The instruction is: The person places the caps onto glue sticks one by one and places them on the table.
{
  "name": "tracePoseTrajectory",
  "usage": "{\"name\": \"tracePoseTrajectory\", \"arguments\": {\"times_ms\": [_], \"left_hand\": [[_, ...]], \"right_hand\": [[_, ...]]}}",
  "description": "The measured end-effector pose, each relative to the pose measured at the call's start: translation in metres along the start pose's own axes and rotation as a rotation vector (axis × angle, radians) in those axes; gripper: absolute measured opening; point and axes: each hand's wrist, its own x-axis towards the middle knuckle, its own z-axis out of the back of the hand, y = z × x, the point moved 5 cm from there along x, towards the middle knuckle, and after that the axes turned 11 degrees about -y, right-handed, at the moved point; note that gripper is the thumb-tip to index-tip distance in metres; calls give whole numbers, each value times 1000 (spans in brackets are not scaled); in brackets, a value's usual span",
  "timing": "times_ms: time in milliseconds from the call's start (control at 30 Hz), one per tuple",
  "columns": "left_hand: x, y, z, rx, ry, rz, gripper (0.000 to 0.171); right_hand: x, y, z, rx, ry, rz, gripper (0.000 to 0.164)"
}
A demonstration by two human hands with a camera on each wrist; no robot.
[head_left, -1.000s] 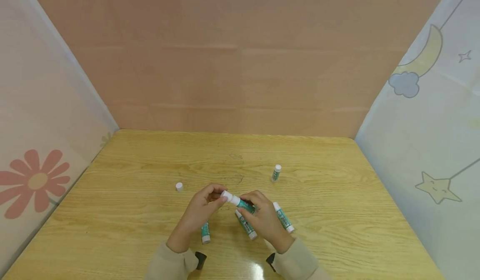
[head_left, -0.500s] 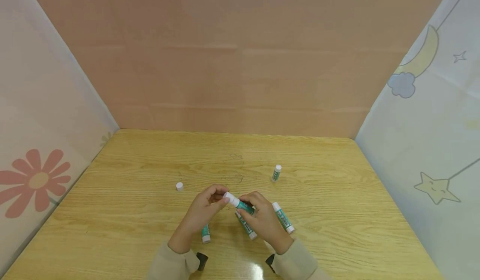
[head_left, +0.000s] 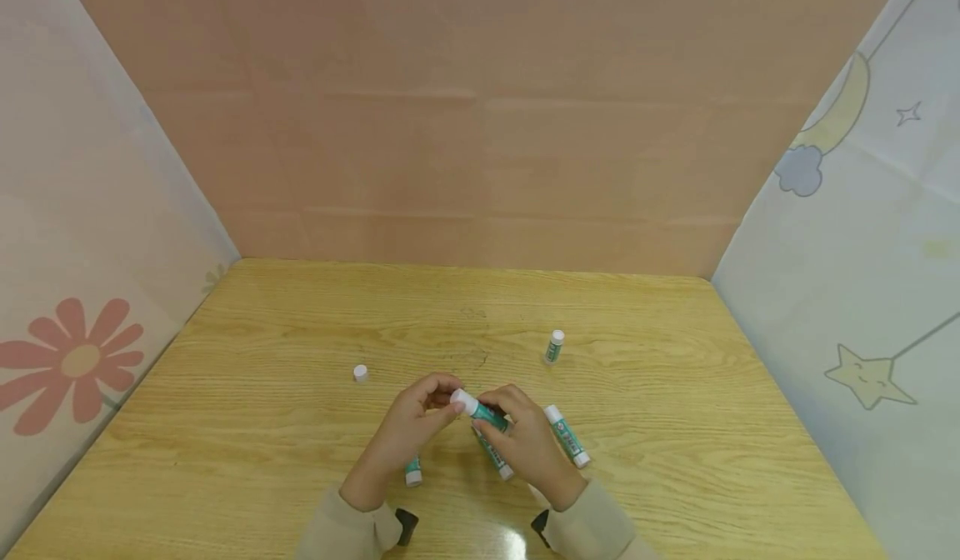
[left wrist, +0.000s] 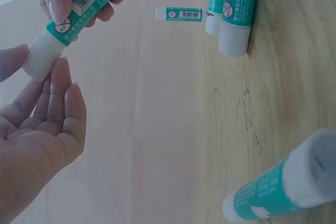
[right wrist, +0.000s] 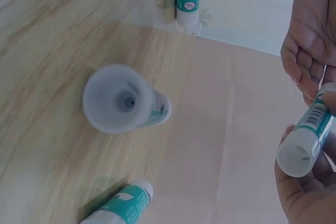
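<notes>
Over the middle of the table, my right hand (head_left: 528, 435) holds a green glue stick (head_left: 491, 416) by its labelled barrel, tilted with its top toward the left. My left hand (head_left: 412, 418) pinches the white cap (head_left: 463, 401) at that top end, thumb on one side and fingertips on the other. In the left wrist view the cap (left wrist: 43, 56) sits in line with the barrel, up against the green label. Below the hands another glue stick (head_left: 492, 453) lies on the table, partly hidden by the right hand.
A loose white cap (head_left: 361, 372) rests at the left. One glue stick (head_left: 554, 347) stands upright farther back on the right. Another glue stick (head_left: 567, 437) lies beside the right hand, and one more glue stick (head_left: 413, 471) lies under the left wrist, partly covered.
A second ago the cap stood slightly off the glue stick's white neck; now the gap is gone and the cap covers the neck. The left hand has moved slightly right with it.
</notes>
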Motion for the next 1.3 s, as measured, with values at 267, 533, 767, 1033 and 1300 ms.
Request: {"name": "tracePoseTrajectory", "arguments": {"times_ms": [267, 533, 767, 1033, 1300], "left_hand": [[1, 2, -2, 11, 4, 8, 27], [0, -1, -1, 5, 11, -22, 25], [-1, 0, 0, 4, 24, -24, 25], [-2, 0, 0, 11, 34, -22, 26], [-3, 6, 0, 46, 29, 33, 27]], "right_hand": [[1, 2, -1, -21, 4, -17, 23], [2, 4, -2, 26, -15, -27, 21], [1, 4, -4, 41, -7, -60, 21], [0, 1, -9, 30, 84, -164, 19], [0, -1, -15, -12, 173, -268, 19]]}}
